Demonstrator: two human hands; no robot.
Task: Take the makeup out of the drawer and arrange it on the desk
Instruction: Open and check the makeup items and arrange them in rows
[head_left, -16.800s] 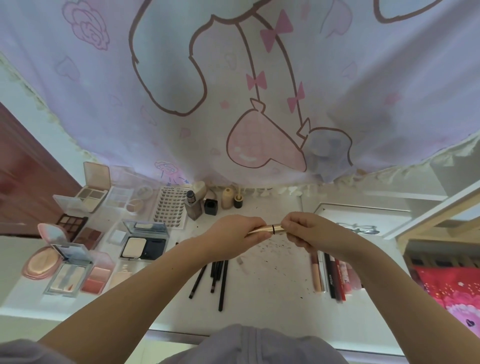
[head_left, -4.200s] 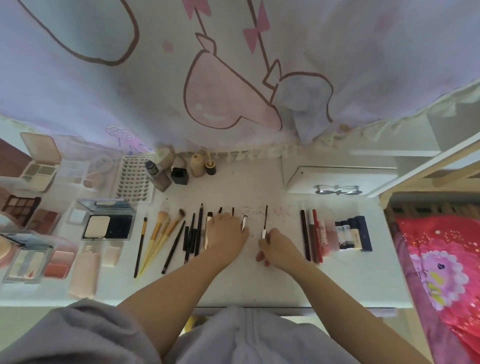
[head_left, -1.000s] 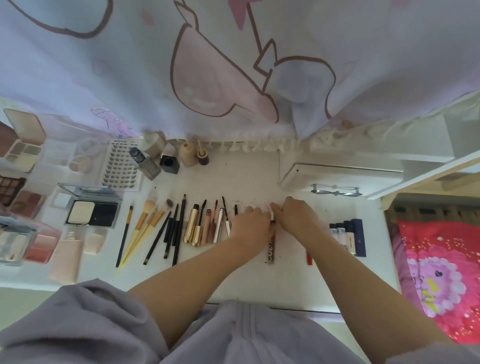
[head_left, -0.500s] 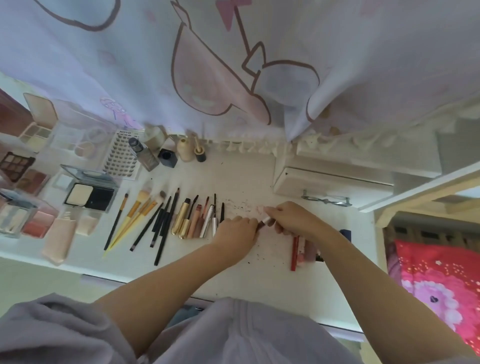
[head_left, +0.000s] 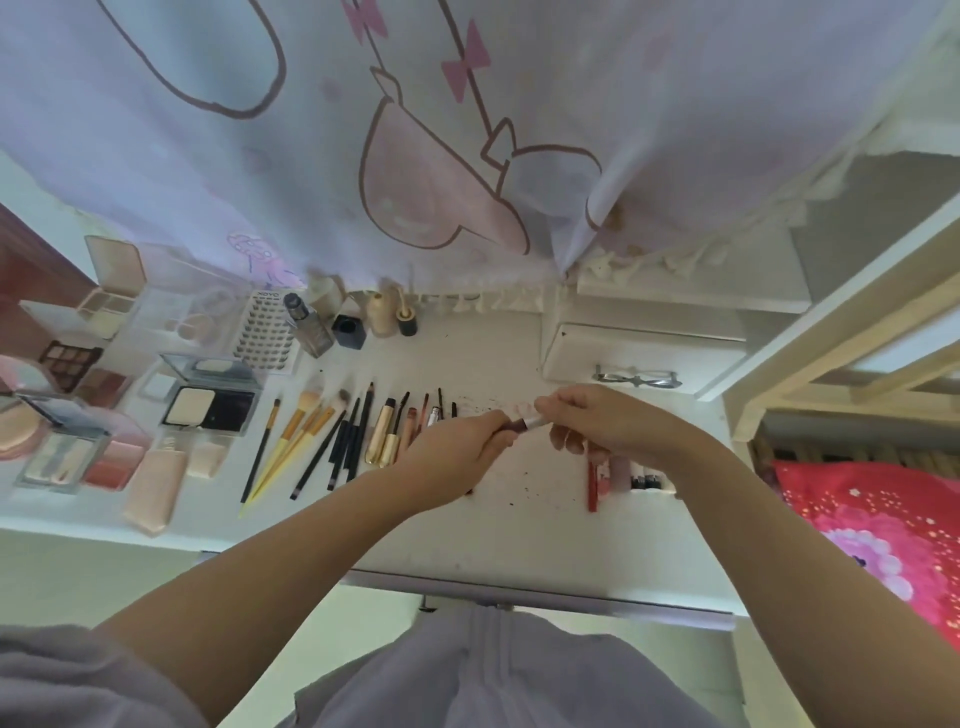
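My left hand (head_left: 457, 447) and my right hand (head_left: 597, 423) meet above the middle of the white desk (head_left: 519, 519). Between them they hold a thin dark-red lip tube (head_left: 521, 424) with a silver end, each hand gripping one end. To the left lies a row of brushes (head_left: 311, 441), black pencils and gold mascara tubes (head_left: 382, 431). Under my right wrist lie a red lip pencil (head_left: 592, 483) and other small tubes, partly hidden. Open powder compacts and palettes (head_left: 210, 400) fill the desk's left end.
A small white drawer unit (head_left: 639, 358) with a bow handle stands at the back right. Small bottles (head_left: 311, 327) line the back edge under a printed curtain (head_left: 467, 156). A red floral bedspread (head_left: 883, 530) lies to the right. Dark crumbs dot the desk.
Both hands lifted slightly off the desk with the lip tube between them; half a second ago they held it lower. The camera view tilted a little.
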